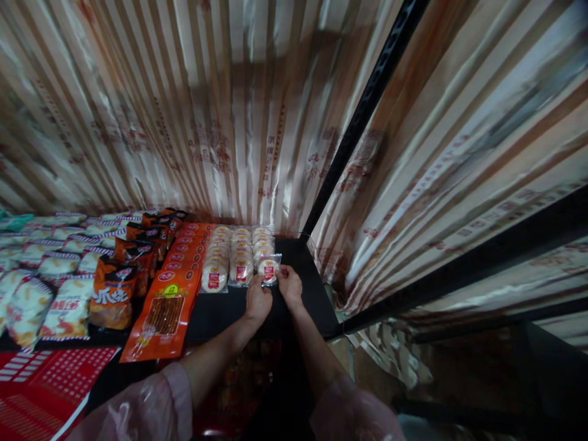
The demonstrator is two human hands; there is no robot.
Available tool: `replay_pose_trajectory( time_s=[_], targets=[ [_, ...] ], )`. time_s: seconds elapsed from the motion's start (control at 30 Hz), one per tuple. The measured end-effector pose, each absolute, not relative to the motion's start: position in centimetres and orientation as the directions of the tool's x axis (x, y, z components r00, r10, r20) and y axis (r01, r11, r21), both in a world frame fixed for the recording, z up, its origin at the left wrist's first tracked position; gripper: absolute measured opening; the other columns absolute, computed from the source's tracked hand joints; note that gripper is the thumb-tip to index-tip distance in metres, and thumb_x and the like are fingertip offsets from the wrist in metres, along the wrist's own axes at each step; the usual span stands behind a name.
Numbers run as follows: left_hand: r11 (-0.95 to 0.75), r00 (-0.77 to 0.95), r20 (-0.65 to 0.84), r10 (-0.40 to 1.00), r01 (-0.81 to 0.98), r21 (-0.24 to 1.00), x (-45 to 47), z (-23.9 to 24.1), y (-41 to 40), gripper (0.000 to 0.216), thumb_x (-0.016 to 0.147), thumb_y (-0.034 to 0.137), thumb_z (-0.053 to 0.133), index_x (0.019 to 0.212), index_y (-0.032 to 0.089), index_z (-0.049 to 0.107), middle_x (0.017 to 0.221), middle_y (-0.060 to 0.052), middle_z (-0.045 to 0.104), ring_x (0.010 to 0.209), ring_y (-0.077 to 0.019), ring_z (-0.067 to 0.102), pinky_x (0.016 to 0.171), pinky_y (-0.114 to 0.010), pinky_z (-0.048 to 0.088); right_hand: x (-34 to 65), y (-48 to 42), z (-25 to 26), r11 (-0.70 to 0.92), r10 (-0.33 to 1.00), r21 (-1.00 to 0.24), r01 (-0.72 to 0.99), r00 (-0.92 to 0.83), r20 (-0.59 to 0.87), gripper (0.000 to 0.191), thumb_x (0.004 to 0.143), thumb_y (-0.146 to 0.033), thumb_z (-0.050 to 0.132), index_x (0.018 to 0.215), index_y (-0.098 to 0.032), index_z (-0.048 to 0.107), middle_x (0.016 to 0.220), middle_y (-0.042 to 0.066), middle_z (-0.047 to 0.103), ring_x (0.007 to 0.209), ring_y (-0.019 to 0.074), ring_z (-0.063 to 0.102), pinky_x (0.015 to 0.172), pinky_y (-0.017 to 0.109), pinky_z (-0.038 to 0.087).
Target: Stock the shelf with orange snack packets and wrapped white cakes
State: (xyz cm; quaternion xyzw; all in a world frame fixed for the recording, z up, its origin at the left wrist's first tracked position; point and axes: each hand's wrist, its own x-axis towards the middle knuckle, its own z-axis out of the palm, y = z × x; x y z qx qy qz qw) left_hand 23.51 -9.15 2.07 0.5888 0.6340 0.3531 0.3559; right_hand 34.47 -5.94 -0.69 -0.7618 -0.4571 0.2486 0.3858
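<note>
Between my two hands is a small clear packet of round white crackers (269,269) with a red label. My left hand (258,300) pinches its lower left corner, and my right hand (289,285) grips its right edge. The packet is at the front of the rightmost of three rows of like packets. A middle row (241,260) and a left row (215,269) lie beside it on the black shelf (301,269). Left of these rows, overlapping orange packs of brown snack sticks (165,312) stretch from front to back.
Orange-and-black snack bags (111,297) and white snack bags (67,306) fill the shelf's left part. A red plastic basket (59,380) is below at the left. A black metal post (349,135) rises at the back right corner, before a pleated curtain (248,122).
</note>
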Motion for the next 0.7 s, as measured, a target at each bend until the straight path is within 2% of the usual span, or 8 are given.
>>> replay_pose_trajectory(
  time_s=[0.43, 0.7],
  targets=[
    [0.054, -0.081, -0.017, 0.997, 0.481, 0.875, 23.5, 2.0, -8.6, 0.037, 0.068, 0.001, 0.046, 0.100, 0.014, 0.060, 0.114, -0.009, 0.058, 0.112, -0.0183, 0.050, 0.100, -0.033, 0.035, 34.0, -5.4, 0.4, -0.316, 0.900, -0.759, 0.569, 0.434, -0.049, 0.020, 0.076, -0.030, 0.051, 0.091, -0.021, 0.061, 0.083, 0.001, 0.068, 0.076, 0.0136, 0.062, 0.066, 0.022, 0.043],
    [0.047, -0.041, -0.031, 0.999, 0.479, 0.876, 23.4, 2.5, -8.7, 0.039, 0.070, 0.002, 0.044, 0.104, 0.011, 0.059, 0.119, -0.011, 0.055, 0.115, -0.0192, 0.048, 0.101, -0.032, 0.034, 33.8, -4.9, 0.2, -0.339, 0.897, -0.709, 0.618, 0.439, -0.047, 0.020, 0.077, -0.031, 0.050, 0.091, -0.022, 0.062, 0.083, 0.001, 0.067, 0.075, 0.0141, 0.061, 0.064, 0.021, 0.042]
  ],
)
